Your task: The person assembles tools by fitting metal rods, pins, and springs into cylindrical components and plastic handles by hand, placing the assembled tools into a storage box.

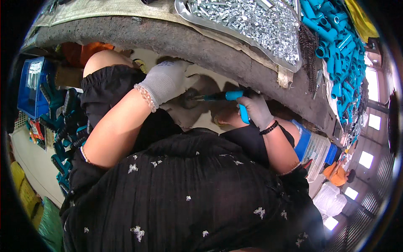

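My right hand (257, 110), in a grey glove, is closed round a teal-handled tool (234, 95). Its narrow, dark metal end points left, and a second teal part shows below my fingers; the exact kind is unclear. My left hand (167, 80), gloved in pale grey, hovers over my lap just under the bench edge. Its thumb stands apart from the fingers, whose tips are partly out of sight, and nothing shows in it. The tool's metal end lies below and right of this hand, beside a dark round shape (191, 97) too shadowed to name.
Along the padded bench edge (138, 30), a metal tray (180, 10) carries many small silvery parts. Teal tubes (331, 46) are heaped at the right. Several teal-and-black tools (63, 126) and a blue bin (31, 86) stand left. A white basket (312, 153) is low right; a person (335, 174) sits beyond.
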The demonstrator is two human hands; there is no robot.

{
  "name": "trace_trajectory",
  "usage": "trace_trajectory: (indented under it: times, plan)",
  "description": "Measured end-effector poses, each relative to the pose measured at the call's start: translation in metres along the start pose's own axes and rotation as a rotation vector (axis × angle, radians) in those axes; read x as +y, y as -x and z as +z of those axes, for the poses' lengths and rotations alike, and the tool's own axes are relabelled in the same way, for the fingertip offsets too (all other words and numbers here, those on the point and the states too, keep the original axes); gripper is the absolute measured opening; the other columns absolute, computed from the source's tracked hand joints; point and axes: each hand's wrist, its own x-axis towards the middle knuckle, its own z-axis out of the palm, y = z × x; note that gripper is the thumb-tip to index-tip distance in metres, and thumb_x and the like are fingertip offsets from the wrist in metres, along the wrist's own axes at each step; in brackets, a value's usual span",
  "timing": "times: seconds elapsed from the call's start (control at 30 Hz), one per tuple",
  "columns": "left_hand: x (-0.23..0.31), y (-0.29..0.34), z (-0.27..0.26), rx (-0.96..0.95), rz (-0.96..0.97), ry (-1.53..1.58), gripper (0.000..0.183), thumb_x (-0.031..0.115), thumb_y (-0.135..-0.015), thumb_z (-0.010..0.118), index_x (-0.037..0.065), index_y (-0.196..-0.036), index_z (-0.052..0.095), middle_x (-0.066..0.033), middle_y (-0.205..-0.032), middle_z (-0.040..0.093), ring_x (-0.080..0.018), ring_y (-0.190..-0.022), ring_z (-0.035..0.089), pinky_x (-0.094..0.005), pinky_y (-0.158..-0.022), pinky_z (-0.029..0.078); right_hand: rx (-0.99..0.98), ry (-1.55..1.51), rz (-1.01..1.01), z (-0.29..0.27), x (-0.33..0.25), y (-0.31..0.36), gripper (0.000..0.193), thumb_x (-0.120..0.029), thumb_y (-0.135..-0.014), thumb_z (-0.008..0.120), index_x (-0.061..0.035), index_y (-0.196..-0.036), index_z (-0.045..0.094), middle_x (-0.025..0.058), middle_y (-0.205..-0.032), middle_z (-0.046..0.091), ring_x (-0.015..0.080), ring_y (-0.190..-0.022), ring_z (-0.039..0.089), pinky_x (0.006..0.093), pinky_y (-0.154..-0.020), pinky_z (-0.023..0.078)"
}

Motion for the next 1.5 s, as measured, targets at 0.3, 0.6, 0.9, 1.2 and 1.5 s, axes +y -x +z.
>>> trace_trajectory:
  times: [0.3,0.6,0.9,1.2,1.5]
  plan:
    - [0.002,0.020,0.006,0.112,0.109,0.079,0.043,0.040,-0.090,0.063,0.001,-0.108,0.062,-0.0232,-0.099,0.068,-0.0387,-0.095,0.066,-0.0461,-0.081,0.052,-0.215,0.693,-0.538,0.030,-0.025,0.008,0.046,-0.017,-0.081,0.062,-0.0070,-0.126,0.054,0.0216,-0.105,0.065,0.0405,-0.099,0.064,0.0482,-0.085,0.051]
    - [0.021,0.028,0.040,0.075,0.207,0.012,0.040,0.021,-0.085,0.066,0.007,-0.121,0.058,-0.0217,-0.108,0.064,-0.0381,-0.101,0.063,-0.0460,-0.088,0.050,-0.159,0.974,-0.326,0.042,-0.033,-0.007,0.036,-0.025,-0.082,0.065,-0.0008,-0.109,0.063,0.0212,-0.095,0.067,0.0400,-0.091,0.066,0.0482,-0.079,0.052]
    - [0.043,-0.053,0.116,-0.263,0.301,-0.225,0.036,0.033,-0.096,0.053,0.023,-0.129,0.063,-0.0020,-0.134,0.062,-0.0188,-0.115,0.062,-0.0349,-0.101,0.047,-0.355,1.163,-0.370,0.063,-0.008,-0.024,0.022,-0.025,-0.083,0.060,-0.0101,-0.093,0.073,0.0167,-0.100,0.072,0.0348,-0.094,0.069,0.0451,-0.081,0.054]
    - [0.123,-0.083,0.131,-0.180,0.453,-0.378,0.035,0.032,-0.091,0.058,0.018,-0.123,0.064,-0.0078,-0.125,0.064,-0.0236,-0.110,0.063,-0.0380,-0.096,0.048,-0.292,0.994,-0.501,0.053,-0.043,0.000,0.029,-0.023,-0.087,0.051,-0.0069,-0.097,0.074,0.0181,-0.098,0.072,0.0349,-0.088,0.070,0.0459,-0.078,0.053]
    - [0.029,-0.073,0.088,-0.276,0.495,-0.361,0.035,0.031,-0.085,0.063,0.014,-0.115,0.066,-0.0143,-0.116,0.066,-0.0290,-0.104,0.065,-0.0414,-0.090,0.050,-0.219,0.894,-0.382,0.066,-0.017,-0.019,0.038,-0.035,-0.084,0.058,-0.0020,-0.096,0.073,0.0240,-0.105,0.069,0.0358,-0.098,0.068,0.0462,-0.086,0.051]
